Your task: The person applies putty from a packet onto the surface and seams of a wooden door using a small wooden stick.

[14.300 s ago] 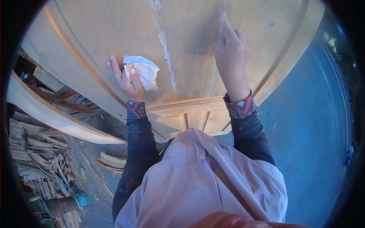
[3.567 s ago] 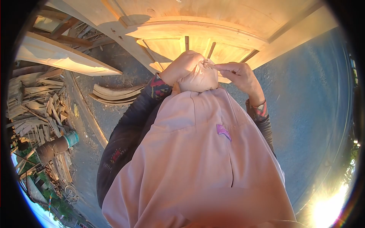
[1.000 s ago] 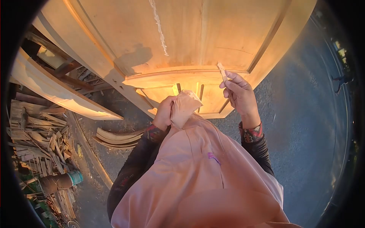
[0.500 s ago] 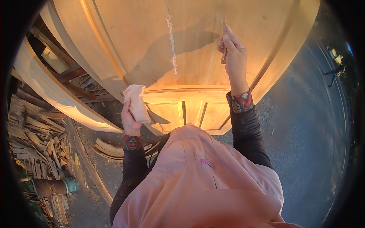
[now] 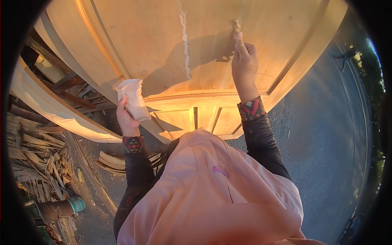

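My left hand (image 5: pixel 127 118) is closed around a pale, soft-sided packet (image 5: pixel 135 102), held upright beside the lower left part of a wooden door (image 5: pixel 155 24). My right hand (image 5: pixel 246 61) pinches a small putty knife, now mostly hidden by the fingers. At its tip a lump of beige putty (image 5: pixel 236 26) is against or just over the door's upper panel. Left of that hand, a rough whitish streak of putty (image 5: pixel 185 45) runs down the panel. The shadow of my right hand and arm falls between them.
Another curved-looking wooden frame piece (image 5: pixel 61 110) stands to the left. Scrap wood (image 5: pixel 36 151) is heaped on the ground there, near a brown and teal cylinder (image 5: pixel 61 208). Curved boards (image 5: pixel 112 161) lie by my left arm. Grey pavement (image 5: pixel 314 134) stretches along the right, with a distant person (image 5: pixel 346 57).
My right hand has turned and come slightly down, so the knife's handle no longer shows and putty is visible at its tip. My left hand and the packet have shifted up and left.
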A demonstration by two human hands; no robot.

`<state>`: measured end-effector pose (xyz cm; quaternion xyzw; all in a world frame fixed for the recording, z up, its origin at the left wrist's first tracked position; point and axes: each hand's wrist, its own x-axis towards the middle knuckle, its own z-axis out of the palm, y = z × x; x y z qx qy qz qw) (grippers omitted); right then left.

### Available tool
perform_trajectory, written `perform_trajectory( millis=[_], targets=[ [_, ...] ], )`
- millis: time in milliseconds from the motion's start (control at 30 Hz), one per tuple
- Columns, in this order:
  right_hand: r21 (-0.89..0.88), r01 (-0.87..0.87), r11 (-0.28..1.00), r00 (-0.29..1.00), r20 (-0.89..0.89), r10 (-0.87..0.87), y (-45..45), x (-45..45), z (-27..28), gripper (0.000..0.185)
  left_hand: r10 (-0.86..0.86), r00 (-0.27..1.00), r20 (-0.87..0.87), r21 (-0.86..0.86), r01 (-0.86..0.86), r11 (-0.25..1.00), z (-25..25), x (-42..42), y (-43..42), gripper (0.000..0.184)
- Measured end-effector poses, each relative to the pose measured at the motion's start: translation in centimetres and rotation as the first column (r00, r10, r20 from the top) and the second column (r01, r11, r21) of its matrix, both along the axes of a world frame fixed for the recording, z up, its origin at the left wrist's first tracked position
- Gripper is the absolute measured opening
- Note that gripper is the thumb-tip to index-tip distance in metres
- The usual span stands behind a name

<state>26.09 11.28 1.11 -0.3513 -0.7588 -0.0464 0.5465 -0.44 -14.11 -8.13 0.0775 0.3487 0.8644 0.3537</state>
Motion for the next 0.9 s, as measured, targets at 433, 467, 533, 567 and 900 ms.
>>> perform_trajectory(
  millis=[433, 467, 533, 567, 900],
  targets=[
    [-0.015, -0.029, 0.999, 0.998, -0.052, 0.028, -0.9, -1.0, 3.4, 0.037, -0.025, 0.992, -0.120, 0.117, 0.039, 0.992, 3.3, 0.7, 8.3, 0.039],
    [-0.010, -0.015, 1.000, 0.998, -0.063, 0.014, -0.7, -1.2, 3.2, 0.036, -0.029, 0.993, -0.116, 0.117, 0.043, 0.992, 3.4, 1.0, 8.5, 0.039],
    [-0.025, -0.069, 0.997, 0.995, -0.076, 0.067, -0.5, -1.0, 3.3, 0.036, -0.036, 0.994, -0.108, 0.107, 0.048, 0.993, 3.2, 1.0, 8.9, 0.040],
    [-0.032, -0.097, 0.995, 0.992, -0.083, 0.094, -0.5, -0.8, 3.4, 0.036, -0.037, 0.994, -0.106, 0.100, 0.048, 0.994, 3.1, 0.9, 9.1, 0.040],
    [-0.329, -0.713, 0.620, 0.664, -0.601, 0.445, 1.4, 1.7, 6.3, 0.034, 0.000, 0.998, -0.056, 0.131, 0.007, 0.991, 2.3, 0.3, 9.9, 0.042]
  ],
)
